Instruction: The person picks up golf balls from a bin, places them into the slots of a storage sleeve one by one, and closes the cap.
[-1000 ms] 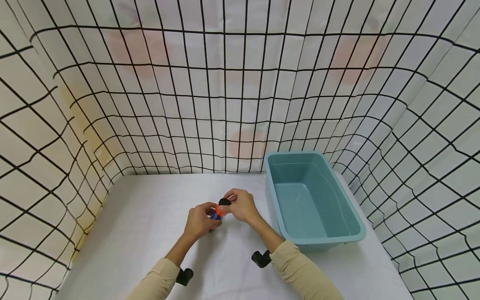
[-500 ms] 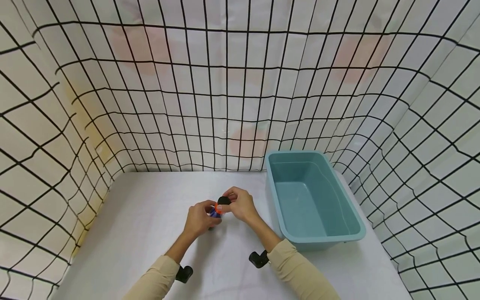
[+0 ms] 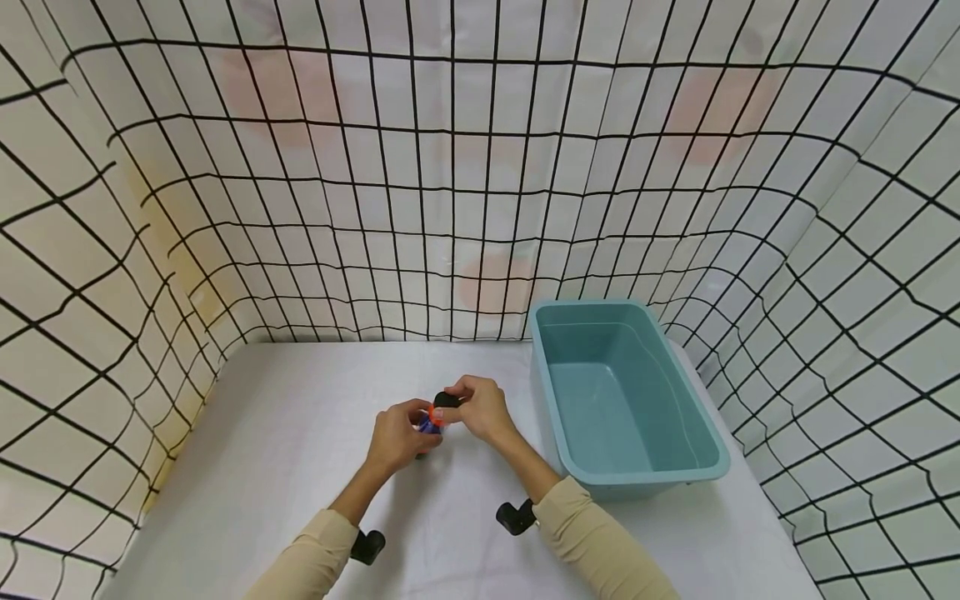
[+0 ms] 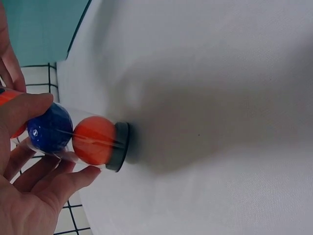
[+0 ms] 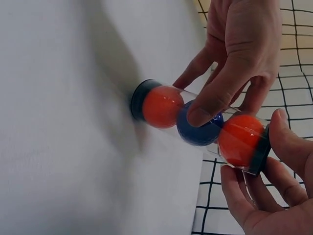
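Both hands hold a clear ball tube (image 3: 429, 423) over the white table, and it leans at a slant. Inside sit an orange ball (image 5: 162, 107), a blue ball (image 5: 196, 131) and another orange ball (image 5: 239, 140). My left hand (image 3: 396, 437) grips the tube's middle, thumb over the blue ball. With thumb and fingers, my right hand (image 3: 483, 410) pinches the dark cap (image 3: 447, 401) at the upper end. A dark green cap (image 4: 119, 147) closes the lower end, close over the tabletop in the left wrist view.
To the right stands a light blue plastic tub (image 3: 555, 400), near the right forearm. Black netting (image 3: 480, 196) hangs in front of white sheets at the back and both sides. A white cloth covers the table (image 3: 300, 417). Black wrist-worn devices (image 3: 516, 517) show under the sleeves.
Both hands keep their hold on the tube, almost in the same place. The right wrist has drifted very slightly left, and the head view has shifted a little.
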A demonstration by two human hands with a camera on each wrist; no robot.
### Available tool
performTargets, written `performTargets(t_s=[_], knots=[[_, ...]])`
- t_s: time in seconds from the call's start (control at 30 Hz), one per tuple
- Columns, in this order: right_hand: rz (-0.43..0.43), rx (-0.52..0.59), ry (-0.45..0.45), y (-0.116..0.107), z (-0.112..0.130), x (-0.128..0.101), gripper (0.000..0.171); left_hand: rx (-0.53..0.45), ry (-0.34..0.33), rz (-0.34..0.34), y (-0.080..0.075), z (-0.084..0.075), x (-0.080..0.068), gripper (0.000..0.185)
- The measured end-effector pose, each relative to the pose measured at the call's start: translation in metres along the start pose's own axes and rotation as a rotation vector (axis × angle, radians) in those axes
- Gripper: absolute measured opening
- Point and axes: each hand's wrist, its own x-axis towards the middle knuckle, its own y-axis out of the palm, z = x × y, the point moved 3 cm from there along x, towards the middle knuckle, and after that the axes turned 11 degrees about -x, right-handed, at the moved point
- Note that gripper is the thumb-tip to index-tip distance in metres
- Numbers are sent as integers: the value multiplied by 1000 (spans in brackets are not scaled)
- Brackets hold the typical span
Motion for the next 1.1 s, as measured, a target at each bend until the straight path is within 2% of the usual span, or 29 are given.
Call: performTargets(t_s=[0.23,0.47,0.73,0.87,1.1], knots=[[9,32,3,6,4,3,31,-28,-20,-5,-4,3,-1,40],[21,-9,-36,12,13,5,32,1,-37,-31,-9,5,-2,39],[15,-53,-33,9,10,4,31,10,-32,-33,-8,6,-2,40],[18,-112,-68,6,11,1,32,6,-22,-40,-7,6,-3,42],[25,-304,-72,-9,21,-2,39,5,-15,-44,-2,3,-3,45]])
